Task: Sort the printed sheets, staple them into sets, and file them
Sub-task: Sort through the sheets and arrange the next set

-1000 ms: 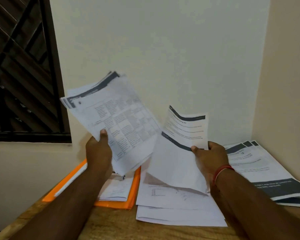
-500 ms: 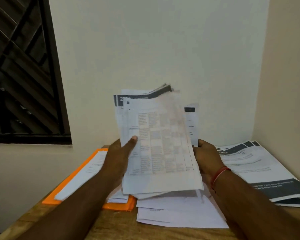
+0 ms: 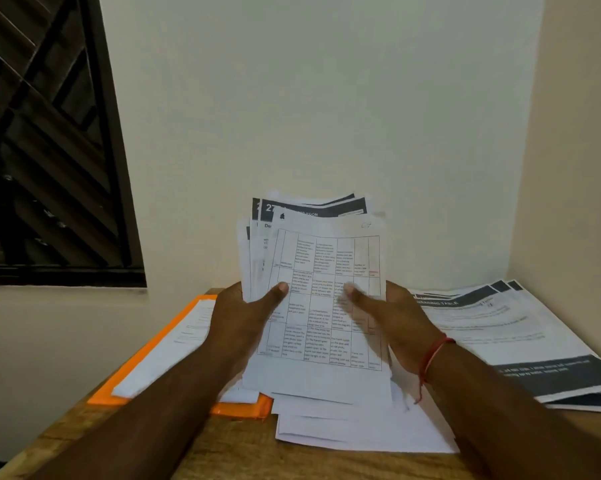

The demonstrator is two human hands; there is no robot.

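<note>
A stack of printed sheets (image 3: 321, 268) stands upright between both hands, its front page a ruled table of text, dark-banded pages fanned behind. My left hand (image 3: 238, 322) grips the stack's left edge, thumb across the front page. My right hand (image 3: 394, 318) grips the right edge, thumb also on the front; a red thread circles that wrist. The stack's lower edge rests on loose white sheets (image 3: 354, 431) lying on the wooden table (image 3: 223, 452).
An orange folder (image 3: 153, 348) with white pages on it lies at the left, against the wall. Another pile of dark-banded printed sheets (image 3: 514, 334) lies in the right corner. A dark barred window (image 3: 49, 150) is on the left.
The two separate bundles, one in each hand, came together into a single stack in the middle. Both hands now hold its sides and it has lowered onto the loose sheets.
</note>
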